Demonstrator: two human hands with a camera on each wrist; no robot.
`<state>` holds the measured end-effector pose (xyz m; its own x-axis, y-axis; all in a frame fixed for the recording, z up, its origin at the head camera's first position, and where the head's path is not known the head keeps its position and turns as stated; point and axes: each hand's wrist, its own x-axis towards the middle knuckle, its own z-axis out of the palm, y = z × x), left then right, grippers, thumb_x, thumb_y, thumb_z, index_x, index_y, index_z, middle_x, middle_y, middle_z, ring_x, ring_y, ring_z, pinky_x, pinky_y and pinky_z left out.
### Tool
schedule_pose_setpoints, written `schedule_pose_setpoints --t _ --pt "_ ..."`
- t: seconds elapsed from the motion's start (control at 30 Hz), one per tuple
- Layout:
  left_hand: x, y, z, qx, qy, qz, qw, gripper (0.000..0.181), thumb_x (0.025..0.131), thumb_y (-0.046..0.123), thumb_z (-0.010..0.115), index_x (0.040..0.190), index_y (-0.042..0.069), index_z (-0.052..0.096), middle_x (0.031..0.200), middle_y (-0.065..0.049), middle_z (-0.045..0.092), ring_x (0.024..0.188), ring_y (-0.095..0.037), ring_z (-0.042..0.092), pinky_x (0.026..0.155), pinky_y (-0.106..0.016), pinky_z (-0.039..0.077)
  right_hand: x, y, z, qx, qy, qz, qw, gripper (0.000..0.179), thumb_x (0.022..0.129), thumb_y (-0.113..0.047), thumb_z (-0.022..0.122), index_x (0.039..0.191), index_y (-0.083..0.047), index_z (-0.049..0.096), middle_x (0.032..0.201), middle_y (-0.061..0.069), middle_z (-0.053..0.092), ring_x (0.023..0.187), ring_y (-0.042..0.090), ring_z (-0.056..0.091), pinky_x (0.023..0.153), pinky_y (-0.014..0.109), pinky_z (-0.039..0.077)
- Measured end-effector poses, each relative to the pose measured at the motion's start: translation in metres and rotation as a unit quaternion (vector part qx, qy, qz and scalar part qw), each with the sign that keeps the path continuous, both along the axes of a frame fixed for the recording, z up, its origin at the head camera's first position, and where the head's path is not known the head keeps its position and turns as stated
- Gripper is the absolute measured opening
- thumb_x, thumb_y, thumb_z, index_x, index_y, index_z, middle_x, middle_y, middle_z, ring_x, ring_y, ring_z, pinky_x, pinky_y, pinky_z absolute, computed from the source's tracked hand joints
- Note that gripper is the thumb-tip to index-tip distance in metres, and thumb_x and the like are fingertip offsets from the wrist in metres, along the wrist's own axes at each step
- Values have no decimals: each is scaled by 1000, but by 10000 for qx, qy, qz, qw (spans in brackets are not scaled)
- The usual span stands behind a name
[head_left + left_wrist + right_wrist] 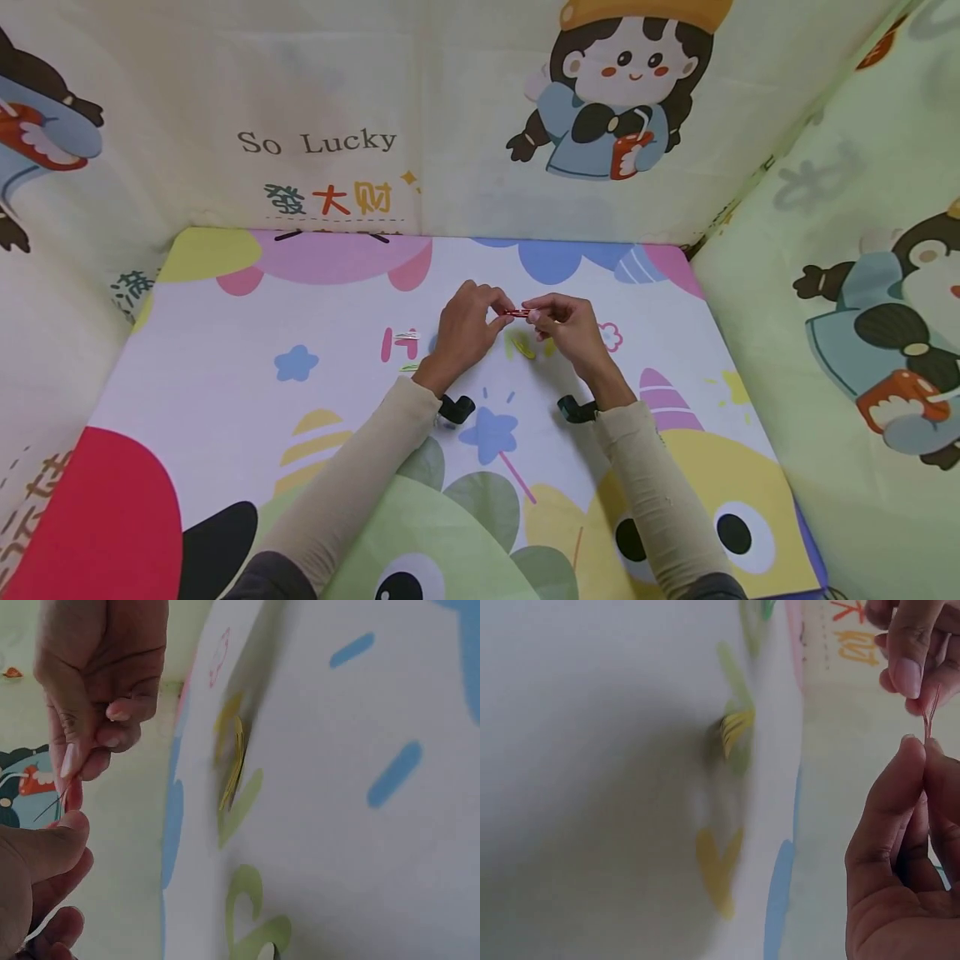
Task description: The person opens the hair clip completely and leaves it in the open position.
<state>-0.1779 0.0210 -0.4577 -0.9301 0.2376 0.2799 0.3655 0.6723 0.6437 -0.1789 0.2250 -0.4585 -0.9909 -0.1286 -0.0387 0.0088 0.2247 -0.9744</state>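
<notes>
Thin red strands (517, 313) stretch between the two hands, raised over the printed mat. My left hand (467, 329) has thumb and forefinger at their left end, pinching it. From the other side my right hand (570, 332) pinches the strands between thumb and fingertips. Seen from the right wrist, the strands (928, 712) stick up from the right fingertips and split into two fine ends beside the left fingers. Below the hands a bundle of thin yellow strips (236, 763) lies on the mat, bent in the middle.
Left of the left hand, a small white piece (407, 336) and a small green piece (409, 367) lie on the mat (360, 275). A black wrist camera (456, 409) hangs under the left wrist, another (577, 409) under the right. Printed cloth walls (465, 117) enclose the mat.
</notes>
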Motion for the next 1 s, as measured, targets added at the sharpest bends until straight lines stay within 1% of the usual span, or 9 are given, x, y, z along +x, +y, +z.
schedule_pose_setpoints --t 0.1,0.17,0.3,0.4,0.47,0.57,0.67,0.77,1.0 --pt "-1 2 -1 -265 -6 71 9996 15 93 25 84 106 18 80 98 2 79 93 -18 57 78 -32 53 -1 2 -1 449 249 69 9987 20 95 -5 79 114 -1 79 94 18 75 76 20 65 64 26 60" --pt "-3 3 -3 -402 -52 97 9991 16 93 25 85 107 19 80 97 3 79 92 -17 56 76 -31 52 -1 2 -1 776 387 101 9962 21 92 -5 81 113 -3 79 96 21 76 79 24 67 64 29 61" --pt "-5 5 -6 -575 -182 134 9981 15 94 26 84 106 19 81 96 3 79 91 -17 54 74 -30 50 -4 2 -2 1454 651 111 9872 19 89 -7 85 108 -8 81 95 16 79 80 27 72 61 31 61" --pt "-8 8 -8 -752 -264 184 9967 14 93 25 84 105 18 82 96 1 77 92 -17 53 73 -30 50 -8 0 -5 2041 805 95 9756 16 88 -9 86 104 -12 82 92 9 81 78 24 73 59 28 58" --pt "-10 9 -10 -888 -303 202 9954 10 93 23 85 102 18 83 95 0 76 93 -18 52 72 -31 52 -10 -1 -6 2377 831 95 9677 14 88 -9 87 101 -13 83 89 7 80 77 22 72 58 28 55" --pt "-13 11 -12 -1072 -423 179 9932 6 93 19 83 99 18 84 92 0 75 93 -19 52 71 -32 52 -13 -5 -7 2778 740 117 9577 13 88 -8 87 99 -15 84 86 5 79 77 20 69 63 30 52" --pt "-15 12 -15 -1212 -540 137 9911 6 94 17 81 99 18 84 89 0 75 94 -19 52 72 -33 51 -16 -7 -10 3067 697 173 9491 12 88 -8 87 98 -15 84 85 5 78 77 20 69 69 31 52" --pt "-17 13 -19 -1277 -594 126 9899 7 94 16 80 100 17 84 88 1 75 93 -19 52 72 -32 50 -19 -8 -13 3264 667 204 9426 11 87 -9 87 97 -15 85 86 5 80 79 20 70 74 33 51" --pt "-20 15 -23 -1265 -633 159 9898 7 94 14 78 97 17 83 89 1 76 92 -20 51 71 -32 48 -20 -14 -14 3459 392 150 9373 9 88 -10 86 96 -14 85 84 6 79 80 21 68 74 34 50"
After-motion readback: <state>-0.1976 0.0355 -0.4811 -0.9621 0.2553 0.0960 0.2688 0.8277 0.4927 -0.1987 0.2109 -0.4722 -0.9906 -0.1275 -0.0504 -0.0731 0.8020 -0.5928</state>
